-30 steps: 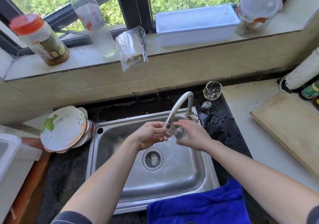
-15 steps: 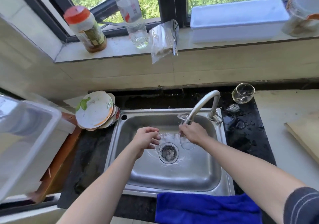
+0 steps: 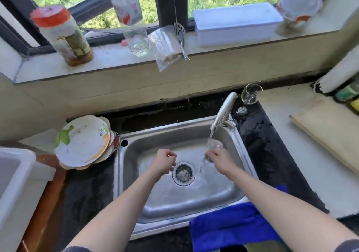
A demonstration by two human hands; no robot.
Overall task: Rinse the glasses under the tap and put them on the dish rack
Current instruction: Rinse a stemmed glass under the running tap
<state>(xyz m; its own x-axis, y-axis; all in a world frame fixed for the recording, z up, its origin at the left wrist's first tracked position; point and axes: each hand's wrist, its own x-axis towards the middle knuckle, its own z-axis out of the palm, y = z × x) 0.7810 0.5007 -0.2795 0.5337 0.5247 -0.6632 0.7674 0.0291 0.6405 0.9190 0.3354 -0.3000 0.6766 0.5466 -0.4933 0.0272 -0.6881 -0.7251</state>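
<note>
My right hand (image 3: 219, 159) grips a clear stemmed glass (image 3: 214, 145) over the right side of the steel sink (image 3: 147, 209). Its foot points up under the thin stream from the curved tap (image 3: 223, 112). My left hand (image 3: 165, 161) hangs loosely curled over the sink just left of the drain (image 3: 183, 173), apart from the glass, with nothing in it. A second stemmed glass (image 3: 250, 96) stands on the wet black counter behind the tap. A white plastic bin (image 3: 17, 180) sits at the far left edge.
A stack of plates (image 3: 83, 143) leans left of the sink. A blue cloth (image 3: 233, 226) lies at the sink's front right. A wooden board (image 3: 330, 127) is at the right. The window sill holds a jar (image 3: 62, 36), a bottle (image 3: 132, 18) and a white box (image 3: 237, 22).
My left hand has let go of the glass and dropped away to the left. My right hand now holds the glass alone under the tap. The view has swung about.
</note>
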